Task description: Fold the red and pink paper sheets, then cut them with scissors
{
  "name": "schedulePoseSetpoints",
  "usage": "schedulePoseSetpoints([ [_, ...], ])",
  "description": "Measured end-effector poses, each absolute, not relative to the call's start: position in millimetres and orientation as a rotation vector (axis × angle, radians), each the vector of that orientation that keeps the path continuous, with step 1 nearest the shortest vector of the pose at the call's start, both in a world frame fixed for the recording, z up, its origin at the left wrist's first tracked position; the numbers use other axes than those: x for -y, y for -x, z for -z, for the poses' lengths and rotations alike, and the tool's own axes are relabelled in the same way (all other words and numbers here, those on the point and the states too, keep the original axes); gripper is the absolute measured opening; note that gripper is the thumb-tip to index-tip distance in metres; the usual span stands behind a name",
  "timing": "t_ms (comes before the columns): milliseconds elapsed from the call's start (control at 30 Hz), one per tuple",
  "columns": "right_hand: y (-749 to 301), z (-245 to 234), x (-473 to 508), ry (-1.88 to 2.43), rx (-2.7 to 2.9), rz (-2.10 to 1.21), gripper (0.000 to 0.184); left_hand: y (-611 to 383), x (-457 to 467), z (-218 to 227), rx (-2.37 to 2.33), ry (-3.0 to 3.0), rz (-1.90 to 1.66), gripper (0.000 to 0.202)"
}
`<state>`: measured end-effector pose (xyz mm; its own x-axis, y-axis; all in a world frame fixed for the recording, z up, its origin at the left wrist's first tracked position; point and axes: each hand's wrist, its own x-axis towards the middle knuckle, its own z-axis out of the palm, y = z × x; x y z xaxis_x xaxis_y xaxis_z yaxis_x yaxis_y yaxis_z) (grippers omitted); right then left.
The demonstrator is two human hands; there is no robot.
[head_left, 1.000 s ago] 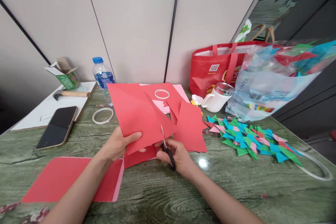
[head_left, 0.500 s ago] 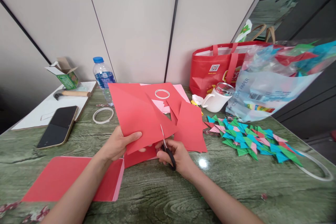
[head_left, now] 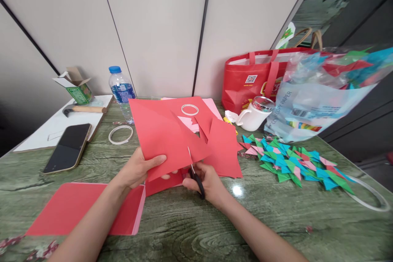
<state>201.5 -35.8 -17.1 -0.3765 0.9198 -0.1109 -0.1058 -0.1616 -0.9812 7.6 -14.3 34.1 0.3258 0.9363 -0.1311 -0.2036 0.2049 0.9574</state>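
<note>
My left hand (head_left: 138, 168) pinches the near edge of a red paper sheet (head_left: 159, 131) and holds it tilted up off the green table (head_left: 184, 225). My right hand (head_left: 205, 180) grips black-handled scissors (head_left: 194, 170), whose blades are in the paper's lower edge. More red paper pieces (head_left: 224, 147) lie under and to the right of the held sheet. A white tape ring (head_left: 189, 109) rests on the red and pink sheets behind it.
A red paper stack (head_left: 82, 208) lies near left. Phone (head_left: 68, 147), tape ring (head_left: 120, 134), water bottle (head_left: 121, 90), hammer (head_left: 84, 109) and small box (head_left: 75, 88) sit at left. White mug (head_left: 253, 116), red bag (head_left: 251, 75), plastic bag (head_left: 319, 90) and folded colour paper pieces (head_left: 294, 163) are at right.
The scissors have worked slightly further into the paper, and the held sheet has shifted a little to the right. Both hands stay in nearly the same place.
</note>
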Motion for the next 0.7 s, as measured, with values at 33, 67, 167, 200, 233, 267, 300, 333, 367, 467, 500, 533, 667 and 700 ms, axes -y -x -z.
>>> schedulePoseSetpoints([
  [33, -201.7, 16.8, 35.6, 0.997, 1.309, -1.655, 0.051, -7.5, 14.2, -34.5, -0.887, -1.053, -0.949, 0.03],
  [67, -201.9, 16.3, 35.4, 0.992, 1.309, -1.662, 0.051, -7.4, 14.3, -34.9, -0.888, -1.054, -0.943, 0.03],
  [167, -201.8, 13.9, 35.6, 0.987, 1.29, -1.676, 0.049, -7.0, 15.0, -35.6, -0.894, -1.047, -0.947, 0.031],
  [200, -201.6, 13.1, 35.8, 0.987, 1.284, -1.677, 0.048, -6.9, 15.3, -35.6, -0.898, -1.044, -0.949, 0.031],
  [233, -201.4, 12.5, 36.0, 0.987, 1.28, -1.679, 0.047, -6.9, 15.5, -35.5, -0.901, -1.042, -0.953, 0.032],
  [267, -201.2, 12.0, 36.2, 0.985, 1.278, -1.68, 0.047, -7.0, 15.7, -35.3, -0.906, -1.041, -0.958, 0.032],
  [300, -201.0, 11.8, 36.4, 0.98, 1.278, -1.679, 0.046, -7.1, 15.7, -34.9, -0.908, -1.043, -0.96, 0.032],
  [333, -201.0, 11.7, 36.5, 0.976, 1.281, -1.676, 0.045, -7.2, 15.6, -34.5, -0.907, -1.047, -0.963, 0.032],
  [367, -201.0, 11.7, 36.6, 0.978, 1.286, -1.671, 0.044, -7.3, 15.3, -34.0, -0.903, -1.053, -0.965, 0.032],
  [467, -201.7, 11.9, 36.4, 1.004, 1.306, -1.651, 0.04, -7.3, 14.3, -32.7, -0.883, -1.071, -0.971, 0.03],
  [500, -202.1, 11.9, 36.2, 1.007, 1.311, -1.652, 0.04, -7.2, 13.9, -32.4, -0.874, -1.075, -0.97, 0.03],
  [533, -202.5, 11.9, 36.1, 1.006, 1.312, -1.654, 0.04, -7.1, 13.7, -32.3, -0.865, -1.078, -0.967, 0.03],
  [667, -203.1, 10.4, 35.4, 0.967, 1.293, -1.666, 0.041, -7.1, 14.1, -33.2, -0.843, -1.088, -0.948, 0.027],
  [700, -203.0, 9.4, 35.3, 0.949, 1.292, -1.666, 0.041, -7.3, 14.5, -33.6, -0.843, -1.094, -0.937, 0.027],
])
